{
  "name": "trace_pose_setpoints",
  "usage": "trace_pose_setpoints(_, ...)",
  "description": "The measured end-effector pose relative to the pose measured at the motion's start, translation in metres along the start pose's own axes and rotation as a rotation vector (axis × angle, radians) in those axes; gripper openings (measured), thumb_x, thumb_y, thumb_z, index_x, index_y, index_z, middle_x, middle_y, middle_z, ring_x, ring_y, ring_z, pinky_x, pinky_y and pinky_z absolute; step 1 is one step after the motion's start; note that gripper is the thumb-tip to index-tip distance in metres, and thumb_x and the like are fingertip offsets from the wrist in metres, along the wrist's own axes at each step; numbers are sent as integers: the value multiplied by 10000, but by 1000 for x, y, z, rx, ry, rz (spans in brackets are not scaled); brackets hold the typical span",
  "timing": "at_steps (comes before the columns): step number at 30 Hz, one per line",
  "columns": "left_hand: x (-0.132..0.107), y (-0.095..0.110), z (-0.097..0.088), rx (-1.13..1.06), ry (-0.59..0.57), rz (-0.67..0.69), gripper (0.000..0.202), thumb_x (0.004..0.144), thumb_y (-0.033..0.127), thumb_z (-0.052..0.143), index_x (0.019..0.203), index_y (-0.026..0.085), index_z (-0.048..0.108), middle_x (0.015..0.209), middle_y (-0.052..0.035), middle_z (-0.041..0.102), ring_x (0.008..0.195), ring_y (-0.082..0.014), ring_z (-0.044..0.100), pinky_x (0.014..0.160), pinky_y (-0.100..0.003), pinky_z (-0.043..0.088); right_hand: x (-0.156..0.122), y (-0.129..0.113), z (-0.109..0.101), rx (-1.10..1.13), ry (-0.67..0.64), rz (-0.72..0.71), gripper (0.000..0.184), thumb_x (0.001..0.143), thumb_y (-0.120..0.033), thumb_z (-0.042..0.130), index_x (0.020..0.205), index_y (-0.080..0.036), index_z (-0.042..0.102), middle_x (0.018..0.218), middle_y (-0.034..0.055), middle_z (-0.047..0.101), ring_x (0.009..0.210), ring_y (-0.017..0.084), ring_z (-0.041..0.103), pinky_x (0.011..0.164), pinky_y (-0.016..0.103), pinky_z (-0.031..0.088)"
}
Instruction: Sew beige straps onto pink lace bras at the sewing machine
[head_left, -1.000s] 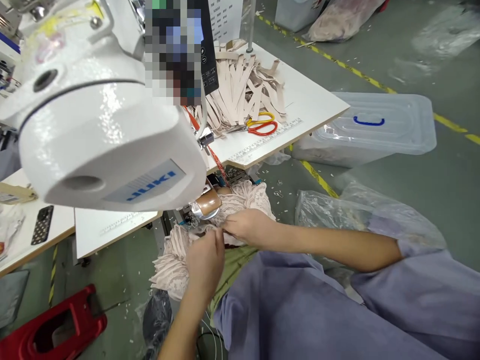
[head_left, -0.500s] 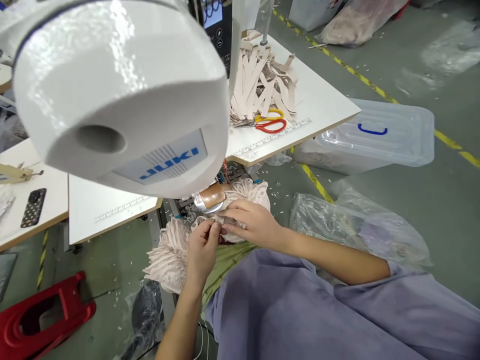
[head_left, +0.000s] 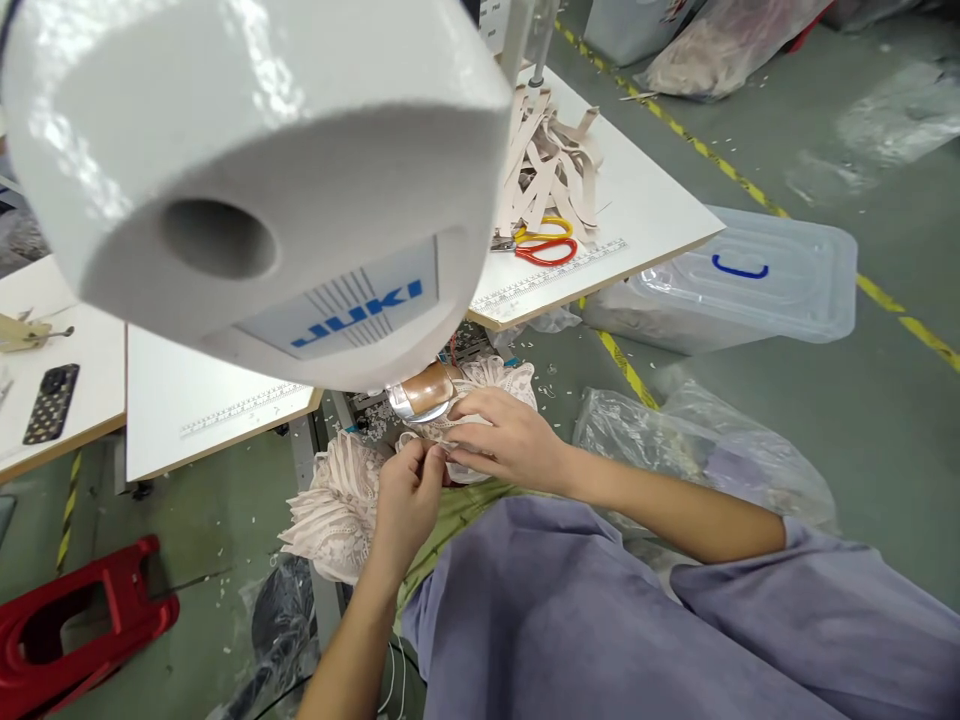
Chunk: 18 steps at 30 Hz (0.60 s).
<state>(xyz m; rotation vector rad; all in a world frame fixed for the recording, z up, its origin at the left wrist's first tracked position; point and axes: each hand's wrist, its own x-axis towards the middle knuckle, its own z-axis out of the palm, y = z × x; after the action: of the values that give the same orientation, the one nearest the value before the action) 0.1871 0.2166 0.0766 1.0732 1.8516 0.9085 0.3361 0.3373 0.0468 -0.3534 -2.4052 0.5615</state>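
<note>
Beneath the head of a white JUKI sewing machine [head_left: 300, 200], both hands meet at pale pink lace fabric. My left hand [head_left: 409, 490] is closed, thumb and index finger pinching the fabric's edge. My right hand [head_left: 517, 440] lies beside it, its fingers bent and closed on the same fabric near the machine's copper-coloured rounded arm [head_left: 427, 390]. Gathered lace pieces [head_left: 334, 515] hang in a bunch left of my left hand. More ruffled lace [head_left: 502, 378] shows behind my right hand. My fingertips partly hide the piece between them.
Beige fabric strips [head_left: 555, 170] and scissors with yellow and red handles [head_left: 547, 243] lie on the right tabletop [head_left: 637, 200]. A lidded plastic box [head_left: 780, 270] stands beyond it. At left are a phone [head_left: 51, 404] and a red plastic stool [head_left: 90, 630].
The machine head looks larger and nearer as the view has shifted. Both hands stay at the lace; the pale edge between my fingertips is now more covered.
</note>
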Motion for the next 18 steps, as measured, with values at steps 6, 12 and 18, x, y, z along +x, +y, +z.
trace_pose_setpoints(6,3,-2,4,-180,-22,-68,356,965,408,480,692,191,548,632,16,545,593,-120,490,584,-236,386,-9,-3,15,314,153,235,100,905,-316,677,921,-228,722,914,47,652,864,173,636,774,340,547)
trace_pose_setpoints(12,9,-8,8,-216,39,-93,399,935,484,527,678,182,568,626,8,572,601,-121,507,603,-239,406,-23,-7,29,295,118,249,157,943,-284,606,927,-249,757,906,48,707,864,168,668,783,325,564)
trace_pose_setpoints(18,16,-20,0,-357,34,-215,447,824,586,660,686,168,581,602,34,522,530,-82,418,524,-208,350,8,110,-32,-113,-7,355,345,971,-168,413,1201,-173,670,1154,103,696,1052,203,629,929,357,521)
